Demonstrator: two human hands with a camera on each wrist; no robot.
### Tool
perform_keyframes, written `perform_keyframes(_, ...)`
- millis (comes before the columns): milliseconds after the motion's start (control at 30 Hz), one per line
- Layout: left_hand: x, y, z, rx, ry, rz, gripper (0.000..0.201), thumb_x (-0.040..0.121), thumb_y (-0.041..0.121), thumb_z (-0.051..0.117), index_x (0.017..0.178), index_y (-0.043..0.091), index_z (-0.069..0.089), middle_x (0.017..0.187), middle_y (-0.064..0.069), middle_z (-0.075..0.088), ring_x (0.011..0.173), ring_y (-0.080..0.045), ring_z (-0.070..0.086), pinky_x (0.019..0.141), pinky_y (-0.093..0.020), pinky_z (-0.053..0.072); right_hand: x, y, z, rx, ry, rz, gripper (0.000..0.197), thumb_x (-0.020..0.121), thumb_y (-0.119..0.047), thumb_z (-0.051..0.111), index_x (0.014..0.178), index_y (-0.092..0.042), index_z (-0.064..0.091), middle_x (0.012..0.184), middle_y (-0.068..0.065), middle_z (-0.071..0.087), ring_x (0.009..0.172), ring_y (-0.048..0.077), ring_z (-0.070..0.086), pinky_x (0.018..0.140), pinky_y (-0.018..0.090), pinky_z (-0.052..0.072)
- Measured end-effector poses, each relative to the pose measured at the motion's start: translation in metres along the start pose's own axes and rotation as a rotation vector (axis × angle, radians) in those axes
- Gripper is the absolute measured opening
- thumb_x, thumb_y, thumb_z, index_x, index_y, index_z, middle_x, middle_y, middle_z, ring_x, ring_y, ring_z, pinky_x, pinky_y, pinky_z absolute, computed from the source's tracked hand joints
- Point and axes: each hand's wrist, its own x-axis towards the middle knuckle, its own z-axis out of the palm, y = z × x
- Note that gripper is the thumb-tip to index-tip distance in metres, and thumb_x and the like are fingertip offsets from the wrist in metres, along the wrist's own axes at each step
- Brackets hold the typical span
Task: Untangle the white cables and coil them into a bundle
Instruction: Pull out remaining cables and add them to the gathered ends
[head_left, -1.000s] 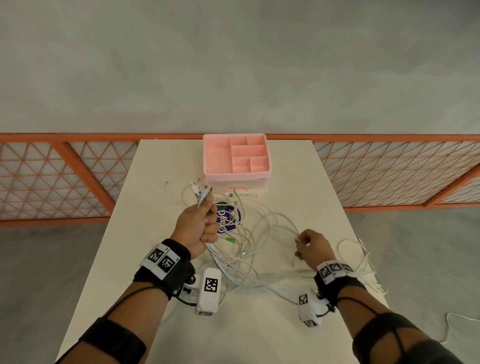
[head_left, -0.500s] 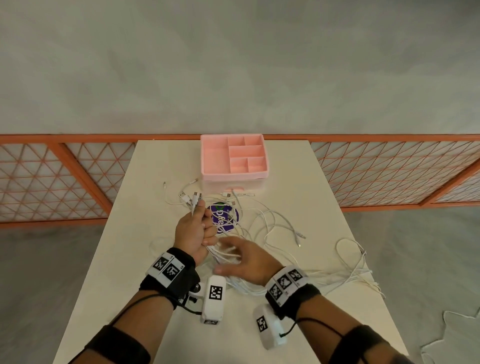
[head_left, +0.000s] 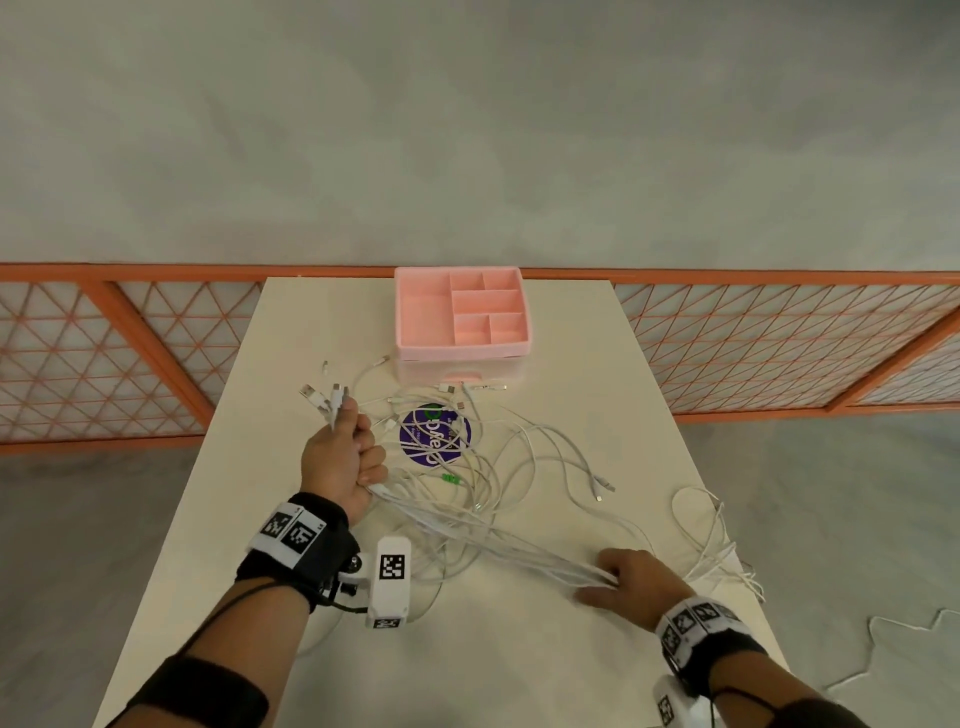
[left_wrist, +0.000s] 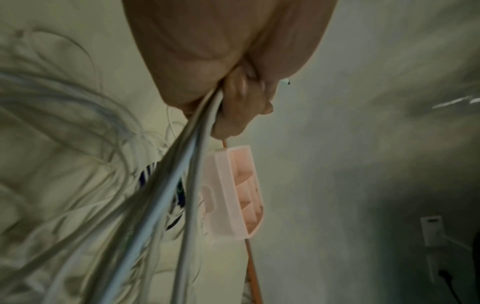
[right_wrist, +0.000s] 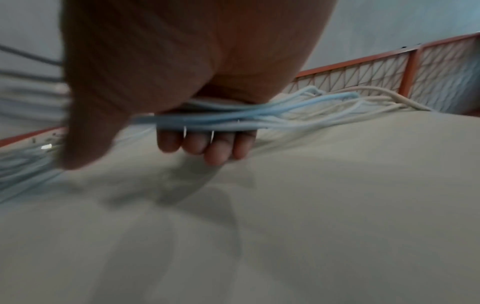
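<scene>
- The left hand (head_left: 343, 457) is fisted round a gathered bunch of the white cables (head_left: 488, 535), with several plug ends (head_left: 324, 397) sticking out above the fist, towards the far side of the worktop (head_left: 519, 670).
- The right hand (head_left: 636, 584) is lying low near the right front of the worktop; in the right wrist view its fingers (right_wrist: 205, 144) are curling under a flat band of strands while the thumb sits off to the side, so it is cupping the cables loosely rather than clamping them, as far as the blur allows.
- Between the two hands the strands are running in one fairly straight band, slanting from the left hand, farther away, down to the right hand, nearer the person. That slant is the long axis the coming move turns on.
- Beyond the band, loose loops are sprawling over a purple sticker (head_left: 434, 436) and in front of the pink box (head_left: 462, 314); more slack is trailing past the right hand to the worktop's right edge.
- Judgement: the left hand is acting as the anchor at the plug end and the right hand is nearer the free length, so the right is better placed to draw along the band and bring it round.
- Risk, as I judge it: the crossed loops behind the band may drag along and tighten.
</scene>
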Motion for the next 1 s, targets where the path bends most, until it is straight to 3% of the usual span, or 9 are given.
perform_keyframes(100, -0.001, -0.016, 0.003, 0.066, -0.016, -0.042, 0.039, 0.101, 0.044, 0.050, 0.073, 0.017, 0.048, 0.047, 0.008, 0.032, 0.034, -0.006, 0.022, 0.033, -0.015, 0.018, -0.005, -0.004, -0.012, 0.265, 0.112, -0.037, 0.057, 0.061, -0.075, 0.069, 0.081, -0.023, 0.056, 0.071, -0.010, 0.055, 0.064, 0.006, 0.049, 0.066, 0.024, 0.042)
perform_keyframes(233, -0.005, -0.030, 0.006, 0.175, -0.041, -0.071, 0.037, 0.101, 0.042, 0.052, 0.074, 0.016, 0.048, 0.049, 0.006, 0.029, 0.035, -0.007, 0.020, 0.035, -0.014, 0.019, 0.007, -0.019, -0.025, 0.537, 0.382, -0.017, 0.047, 0.071, -0.068, 0.067, 0.094, -0.028, 0.060, 0.089, -0.005, 0.063, 0.075, 0.015, 0.060, 0.073, 0.031, 0.050)
perform_keyframes(333, -0.007, -0.035, 0.008, 0.231, -0.057, -0.067, 0.037, 0.099, 0.044, 0.054, 0.075, 0.016, 0.047, 0.052, 0.005, 0.027, 0.036, -0.007, 0.020, 0.035, -0.015, 0.019, 0.018, -0.018, -0.029, 0.524, 0.295, 0.094, 0.075, 0.062, -0.056, 0.084, 0.123, -0.033, 0.047, 0.118, -0.010, 0.044, 0.098, 0.012, 0.055, 0.092, 0.033, 0.048)
perform_keyframes(467, -0.006, -0.033, 0.006, 0.249, -0.032, -0.041, 0.037, 0.099, 0.042, 0.055, 0.075, 0.016, 0.047, 0.055, 0.003, 0.027, 0.036, -0.007, 0.020, 0.036, -0.015, 0.019, 0.025, -0.015, -0.031, 0.489, 0.084, 0.142, 0.119, 0.038, -0.072, 0.083, 0.140, -0.030, 0.038, 0.132, -0.005, 0.040, 0.120, 0.015, 0.047, 0.107, 0.037, 0.039)
perform_keyframes(533, -0.003, -0.032, 0.001, 0.249, -0.003, -0.028, 0.037, 0.100, 0.042, 0.054, 0.074, 0.015, 0.048, 0.055, 0.003, 0.026, 0.036, -0.008, 0.020, 0.037, -0.015, 0.018, 0.025, -0.020, -0.034, 0.534, 0.075, 0.149, 0.102, 0.051, -0.074, 0.077, 0.135, -0.022, 0.050, 0.129, 0.000, 0.054, 0.111, 0.016, 0.054, 0.100, 0.034, 0.043)
perform_keyframes(633, 0.001, -0.032, -0.007, 0.236, 0.048, -0.019, 0.037, 0.099, 0.042, 0.055, 0.074, 0.015, 0.050, 0.052, 0.004, 0.029, 0.035, -0.008, 0.021, 0.037, -0.015, 0.017, 0.025, -0.027, -0.043, 0.566, 0.149, 0.149, 0.093, 0.057, -0.093, 0.041, 0.104, -0.018, 0.069, 0.099, 0.000, 0.070, 0.085, 0.019, 0.065, 0.074, 0.030, 0.048)
perform_keyframes(733, 0.002, -0.032, -0.008, 0.236, 0.054, 0.007, 0.036, 0.099, 0.040, 0.056, 0.075, 0.014, 0.051, 0.052, 0.005, 0.029, 0.035, -0.007, 0.022, 0.037, -0.015, 0.018, 0.032, -0.039, -0.057, 0.531, 0.106, 0.189, 0.068, 0.086, -0.070, 0.048, 0.095, -0.007, 0.071, 0.080, 0.003, 0.069, 0.069, 0.023, 0.065, 0.065, 0.029, 0.047)
perform_keyframes(833, -0.003, -0.031, 0.002, 0.273, -0.018, 0.087, 0.030, 0.097, 0.035, 0.061, 0.082, 0.010, 0.056, 0.057, 0.002, 0.033, 0.038, -0.008, 0.025, 0.039, -0.017, 0.020, 0.037, -0.067, -0.080, 0.270, 0.089, 0.030, 0.032, 0.094, -0.032, 0.059, 0.089, -0.002, 0.070, 0.070, 0.009, 0.065, 0.069, 0.028, 0.066, 0.063, 0.028, 0.047)
perform_keyframes(1000, -0.019, -0.023, 0.036, 0.298, -0.249, 0.254, 0.019, 0.094, 0.025, 0.066, 0.095, 0.007, 0.071, 0.070, -0.007, 0.056, 0.043, -0.008, 0.025, 0.040, -0.019, 0.021, 0.031, -0.147, -0.112, 0.112, 0.218, -0.346, 0.026, 0.099, -0.028, 0.052, 0.099, -0.014, 0.073, 0.097, 0.005, 0.065, 0.088, 0.022, 0.063, 0.081, 0.034, 0.047)
